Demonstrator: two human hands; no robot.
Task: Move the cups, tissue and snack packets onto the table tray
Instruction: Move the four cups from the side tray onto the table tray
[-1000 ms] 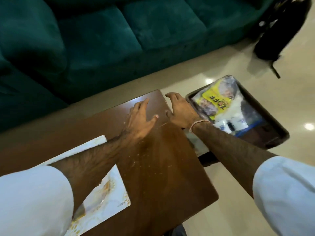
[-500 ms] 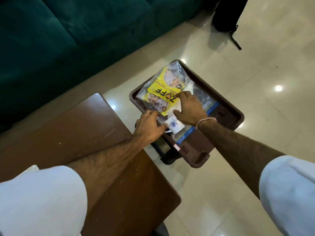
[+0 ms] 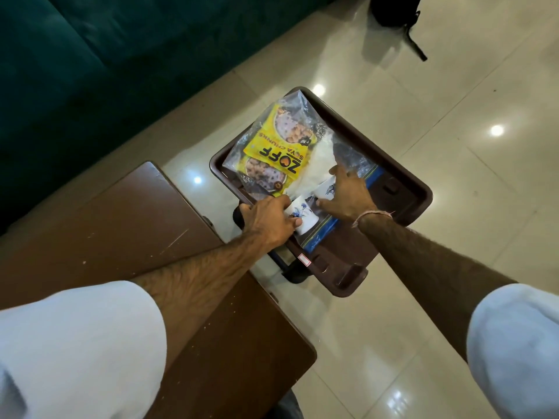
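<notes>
A dark brown plastic tray [image 3: 402,189] stands low beside the wooden table [image 3: 145,225], over the floor. On it lie a yellow snack packet [image 3: 272,152] in clear wrap, a white tissue bundle [image 3: 317,167] and a blue-edged clear packet [image 3: 320,234]. Two small white cups with blue flowers lie on their sides on the tray. My left hand [image 3: 269,220] grips the nearer cup [image 3: 301,214]. My right hand [image 3: 344,195] is closed over the farther cup [image 3: 326,189], which it mostly hides.
A dark green sofa [image 3: 106,55] fills the upper left. A black bag with a strap [image 3: 396,13] sits on the glossy tiled floor [image 3: 453,146] at the top right. The table's top is scratched and speckled with crumbs.
My hands left the table top and reached onto the tray, each closing on a cup. The view swung right, away from the white mat on the table.
</notes>
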